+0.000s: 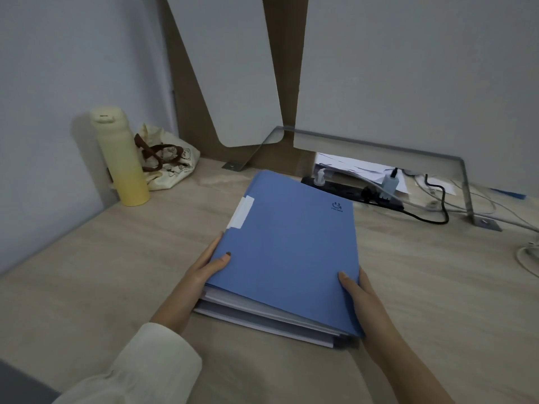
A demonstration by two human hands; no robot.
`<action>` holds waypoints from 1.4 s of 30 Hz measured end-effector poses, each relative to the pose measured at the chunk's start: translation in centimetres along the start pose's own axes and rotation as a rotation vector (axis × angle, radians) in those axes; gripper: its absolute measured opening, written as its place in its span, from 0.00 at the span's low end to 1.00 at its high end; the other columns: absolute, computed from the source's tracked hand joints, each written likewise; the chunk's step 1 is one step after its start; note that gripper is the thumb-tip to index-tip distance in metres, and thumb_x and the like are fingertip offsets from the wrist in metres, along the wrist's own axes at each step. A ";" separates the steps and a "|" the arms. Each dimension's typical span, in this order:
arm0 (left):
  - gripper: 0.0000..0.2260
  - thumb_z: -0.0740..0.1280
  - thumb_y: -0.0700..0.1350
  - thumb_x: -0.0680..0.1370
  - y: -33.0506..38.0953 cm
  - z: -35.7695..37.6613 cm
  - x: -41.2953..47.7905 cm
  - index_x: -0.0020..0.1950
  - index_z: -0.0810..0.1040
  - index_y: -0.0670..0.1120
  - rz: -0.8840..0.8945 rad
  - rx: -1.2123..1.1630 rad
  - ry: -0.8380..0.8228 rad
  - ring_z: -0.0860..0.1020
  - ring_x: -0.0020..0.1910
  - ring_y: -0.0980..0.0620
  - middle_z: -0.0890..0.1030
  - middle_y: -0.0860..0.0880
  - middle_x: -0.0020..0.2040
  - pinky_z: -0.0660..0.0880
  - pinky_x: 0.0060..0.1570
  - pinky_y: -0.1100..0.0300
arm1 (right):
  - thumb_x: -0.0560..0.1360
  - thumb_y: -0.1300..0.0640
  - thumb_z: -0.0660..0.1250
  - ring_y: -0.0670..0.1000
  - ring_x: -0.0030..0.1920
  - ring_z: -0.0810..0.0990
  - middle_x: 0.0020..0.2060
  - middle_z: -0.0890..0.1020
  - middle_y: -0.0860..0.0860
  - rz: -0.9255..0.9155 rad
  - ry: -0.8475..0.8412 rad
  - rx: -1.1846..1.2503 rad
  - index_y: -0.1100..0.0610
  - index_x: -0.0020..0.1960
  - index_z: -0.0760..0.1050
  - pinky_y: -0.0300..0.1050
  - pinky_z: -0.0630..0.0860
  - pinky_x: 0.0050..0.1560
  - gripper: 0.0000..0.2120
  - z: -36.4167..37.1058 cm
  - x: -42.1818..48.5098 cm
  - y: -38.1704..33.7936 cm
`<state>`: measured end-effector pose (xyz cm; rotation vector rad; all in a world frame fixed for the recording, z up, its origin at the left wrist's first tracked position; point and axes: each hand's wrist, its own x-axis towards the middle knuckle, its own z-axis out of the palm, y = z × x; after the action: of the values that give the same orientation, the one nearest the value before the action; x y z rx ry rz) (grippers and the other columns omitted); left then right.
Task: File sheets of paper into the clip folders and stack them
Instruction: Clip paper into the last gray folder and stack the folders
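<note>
Blue folder (288, 252) lies closed at the middle of a pale wood-grain desk (102, 287), on top of a pile; white sheets (262, 313) show under its near edge. White label (242, 212) sits on the folder's left edge. Left hand (204, 269) grips the left edge with the thumb on the cover. Right hand (361, 295) grips the near right corner, thumb also on top. Cream sleeve (140, 363) on the left arm.

Far left: yellow bottle (122, 158) upright against a grey wall, with a printed cloth bag (169, 167) touching it on the right. Far right: black power strip (350, 192) with plugs and cables (437, 205), and loose papers (358, 170) behind it. Grey partition panels (408, 68) at the back, held by a metal bracket (466, 193).
</note>
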<state>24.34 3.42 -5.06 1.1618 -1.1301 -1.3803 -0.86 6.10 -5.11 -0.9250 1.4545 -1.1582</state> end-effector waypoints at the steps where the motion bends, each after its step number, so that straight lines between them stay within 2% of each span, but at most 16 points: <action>1: 0.22 0.61 0.44 0.78 0.2 -0.9 0.6 0.72 0.64 0.54 -0.011 0.001 0.017 0.75 0.60 0.59 0.74 0.57 0.64 0.74 0.52 0.67 | 0.80 0.54 0.57 0.53 0.61 0.74 0.64 0.73 0.49 -0.003 -0.017 0.006 0.49 0.73 0.59 0.48 0.71 0.59 0.22 0.9 0.6 -0.2; 5: 0.22 0.64 0.45 0.77 1.4 -4.4 3.5 0.70 0.66 0.55 -0.022 0.007 0.070 0.76 0.57 0.60 0.75 0.57 0.62 0.72 0.58 0.62 | 0.80 0.54 0.57 0.51 0.61 0.74 0.64 0.73 0.47 -0.028 -0.072 0.012 0.47 0.73 0.58 0.48 0.70 0.62 0.22 4.8 3.6 -0.8; 9: 0.17 0.60 0.45 0.79 2.3 -7.1 6.5 0.67 0.69 0.57 -0.030 0.016 0.093 0.77 0.57 0.56 0.78 0.58 0.59 0.73 0.50 0.63 | 0.80 0.54 0.56 0.51 0.62 0.74 0.64 0.73 0.47 -0.044 -0.116 0.032 0.46 0.73 0.57 0.48 0.71 0.62 0.22 8.5 6.5 -1.5; 12: 0.15 0.63 0.48 0.76 2.6 -9.0 8.5 0.62 0.72 0.60 -0.026 0.015 0.101 0.79 0.54 0.57 0.80 0.60 0.56 0.73 0.49 0.63 | 0.80 0.55 0.56 0.50 0.62 0.74 0.64 0.73 0.47 -0.054 -0.131 0.041 0.47 0.72 0.58 0.47 0.71 0.61 0.21 10.7 8.5 -2.0; 14: 0.23 0.70 0.56 0.67 2.8 -10.1 9.6 0.62 0.73 0.61 -0.018 0.021 0.091 0.79 0.56 0.56 0.81 0.59 0.57 0.72 0.52 0.61 | 0.80 0.55 0.56 0.50 0.63 0.73 0.65 0.72 0.46 -0.057 -0.139 0.043 0.47 0.72 0.58 0.49 0.70 0.65 0.22 11.7 9.8 -2.3; 16: 0.31 0.72 0.57 0.62 2.8 -11.1 10.8 0.65 0.72 0.61 -0.016 0.028 0.113 0.78 0.58 0.54 0.80 0.58 0.60 0.72 0.55 0.58 | 0.80 0.54 0.56 0.50 0.63 0.73 0.65 0.72 0.46 -0.053 -0.149 0.045 0.46 0.72 0.58 0.52 0.69 0.67 0.22 12.6 10.8 -2.4; 19: 0.28 0.69 0.54 0.66 2.5 -12.2 12.6 0.66 0.72 0.59 -0.001 0.029 0.127 0.78 0.59 0.52 0.79 0.56 0.61 0.72 0.57 0.56 | 0.80 0.55 0.56 0.50 0.63 0.73 0.65 0.72 0.46 -0.053 -0.142 0.053 0.46 0.72 0.58 0.54 0.68 0.67 0.22 13.6 12.0 -2.5; 23: 0.19 0.63 0.47 0.75 2.5 -12.4 14.0 0.66 0.72 0.57 0.015 0.014 0.157 0.78 0.57 0.52 0.80 0.56 0.59 0.72 0.51 0.59 | 0.80 0.56 0.55 0.49 0.65 0.72 0.66 0.71 0.46 -0.072 -0.137 0.050 0.47 0.72 0.58 0.51 0.67 0.68 0.21 14.5 13.1 -2.7; 26: 0.17 0.61 0.47 0.77 2.6 -12.6 14.4 0.66 0.73 0.55 -0.001 0.004 0.154 0.77 0.59 0.52 0.79 0.54 0.60 0.72 0.57 0.57 | 0.80 0.56 0.55 0.49 0.64 0.72 0.66 0.71 0.46 -0.088 -0.126 0.045 0.47 0.72 0.58 0.48 0.69 0.66 0.21 14.7 13.4 -2.8; 27: 0.16 0.61 0.48 0.78 2.5 -12.8 14.3 0.66 0.74 0.54 0.015 0.012 0.189 0.77 0.60 0.53 0.79 0.55 0.61 0.70 0.61 0.56 | 0.80 0.56 0.56 0.48 0.63 0.72 0.66 0.72 0.46 -0.080 -0.131 0.048 0.47 0.71 0.58 0.45 0.70 0.63 0.21 14.7 13.4 -2.8; 29: 0.16 0.59 0.51 0.79 2.1 -12.6 13.7 0.65 0.75 0.50 0.101 0.066 0.409 0.74 0.61 0.55 0.77 0.56 0.62 0.66 0.66 0.56 | 0.80 0.54 0.57 0.46 0.60 0.74 0.65 0.72 0.44 -0.066 -0.158 0.057 0.46 0.71 0.59 0.37 0.73 0.54 0.21 14.4 13.1 -3.0; 31: 0.17 0.56 0.51 0.81 1.2 -11.7 12.6 0.64 0.75 0.46 0.188 0.079 0.704 0.73 0.60 0.55 0.76 0.54 0.60 0.65 0.63 0.59 | 0.79 0.53 0.59 0.40 0.57 0.74 0.63 0.72 0.41 -0.079 -0.170 0.041 0.45 0.70 0.59 0.30 0.74 0.50 0.21 13.9 12.5 -3.0; 32: 0.18 0.54 0.51 0.81 0.8 -11.1 12.0 0.64 0.75 0.45 0.206 0.066 0.798 0.73 0.59 0.55 0.76 0.53 0.59 0.65 0.60 0.60 | 0.78 0.51 0.60 0.40 0.60 0.72 0.65 0.70 0.40 -0.096 -0.172 0.027 0.45 0.71 0.58 0.30 0.72 0.53 0.23 13.7 12.0 -3.0; 35: 0.18 0.51 0.51 0.82 -0.3 -8.9 11.9 0.59 0.75 0.43 0.198 0.029 0.875 0.72 0.55 0.54 0.75 0.51 0.55 0.64 0.55 0.61 | 0.75 0.47 0.62 0.44 0.70 0.64 0.71 0.63 0.41 -0.140 -0.175 -0.031 0.45 0.75 0.51 0.43 0.64 0.69 0.33 13.7 11.2 -2.3; 39: 0.18 0.50 0.53 0.80 -0.8 -7.5 14.1 0.46 0.75 0.45 0.217 -0.030 1.088 0.74 0.50 0.47 0.78 0.45 0.48 0.68 0.48 0.54 | 0.78 0.49 0.59 0.46 0.72 0.62 0.73 0.60 0.42 -0.136 -0.142 -0.040 0.45 0.75 0.47 0.48 0.61 0.72 0.30 14.3 11.3 -2.1; 42: 0.21 0.49 0.54 0.76 -1.3 -7.6 15.6 0.47 0.76 0.41 0.262 -0.092 1.221 0.75 0.48 0.45 0.78 0.41 0.48 0.70 0.51 0.49 | 0.79 0.50 0.56 0.47 0.73 0.60 0.74 0.58 0.43 -0.128 -0.131 -0.057 0.46 0.75 0.46 0.49 0.59 0.73 0.29 14.5 11.8 -2.1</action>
<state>30.56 -12.43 -8.66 1.3838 -0.2907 -0.3217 11.10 -8.41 -6.31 -1.1267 1.3441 -1.1317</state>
